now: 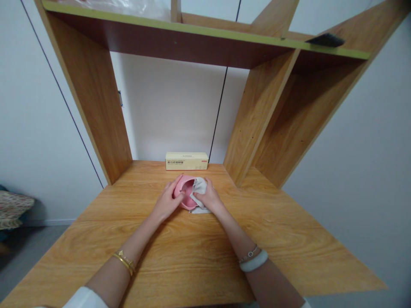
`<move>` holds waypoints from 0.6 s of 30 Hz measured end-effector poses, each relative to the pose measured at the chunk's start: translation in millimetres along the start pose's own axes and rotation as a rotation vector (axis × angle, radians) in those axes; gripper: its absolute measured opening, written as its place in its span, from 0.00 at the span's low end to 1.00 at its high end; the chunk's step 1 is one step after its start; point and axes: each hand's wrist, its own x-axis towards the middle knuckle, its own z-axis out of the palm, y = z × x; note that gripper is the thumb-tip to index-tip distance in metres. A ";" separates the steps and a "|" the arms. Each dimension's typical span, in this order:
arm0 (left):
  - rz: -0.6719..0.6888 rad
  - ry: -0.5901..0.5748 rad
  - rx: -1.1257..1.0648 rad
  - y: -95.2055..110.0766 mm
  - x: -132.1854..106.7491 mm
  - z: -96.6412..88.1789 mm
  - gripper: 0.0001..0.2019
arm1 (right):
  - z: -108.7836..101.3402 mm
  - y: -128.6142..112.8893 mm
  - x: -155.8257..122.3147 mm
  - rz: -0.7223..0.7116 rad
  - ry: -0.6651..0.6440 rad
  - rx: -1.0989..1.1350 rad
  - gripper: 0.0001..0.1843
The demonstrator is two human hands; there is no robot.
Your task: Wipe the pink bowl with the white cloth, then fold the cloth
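A pink bowl [189, 203] is tipped so that its hollow faces me, low over the desk. My left hand [167, 201] grips its left side, thumb over the rim and fingers behind the outer wall. In my right hand [210, 197] is a pale grey cloth [199, 187], pinched between thumb and fingers and folded over the bowl's right rim. Part of the cloth hangs below that hand, near the desk top. The bowl's far side and underside are hidden. I cannot tell whether the bowl touches the desk.
Behind the bowl, a long cream box [186, 161] stands near the back edge of the wooden desk [192, 256]. Upright panels [93, 94] rise on both sides, with a shelf [192, 32] overhead. A dark flat object [326, 40] and clear plastic [141, 7] lie on it.
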 end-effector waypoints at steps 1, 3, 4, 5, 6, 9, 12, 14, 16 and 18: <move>0.033 -0.023 0.016 3.3 -1.4 0.4 0.29 | -0.9 1.5 1.0 0.029 -0.025 0.001 0.31; 0.092 -0.062 0.039 9.5 -3.9 0.6 0.30 | -2.0 3.3 2.5 0.044 -0.072 0.012 0.24; 0.110 -0.069 0.059 12.0 -5.0 0.5 0.30 | -2.5 3.4 2.8 0.038 -0.083 0.011 0.21; 0.117 -0.069 0.088 14.3 -5.9 0.3 0.31 | -3.0 2.8 2.7 0.029 -0.076 -0.005 0.19; 0.115 -0.065 0.125 16.2 -6.7 0.2 0.31 | -3.8 1.4 2.2 0.017 -0.052 -0.043 0.19; 0.085 -0.047 0.216 21.6 -8.4 -0.5 0.33 | -8.9 -6.4 -2.3 -0.024 0.074 -0.271 0.25; 0.049 -0.046 0.202 27.8 -9.3 -2.3 0.33 | -17.2 -15.6 -8.7 -0.093 0.151 -0.509 0.32; 0.021 -0.046 0.174 31.9 -9.9 -3.9 0.33 | -21.8 -19.9 -12.0 -0.149 0.168 -0.587 0.34; 0.007 -0.044 0.166 34.8 -10.4 -5.2 0.33 | -23.9 -21.8 -13.6 -0.185 0.170 -0.602 0.35; 0.011 -0.043 0.179 35.5 -10.9 -5.8 0.33 | -23.4 -21.0 -13.2 -0.180 0.151 -0.576 0.35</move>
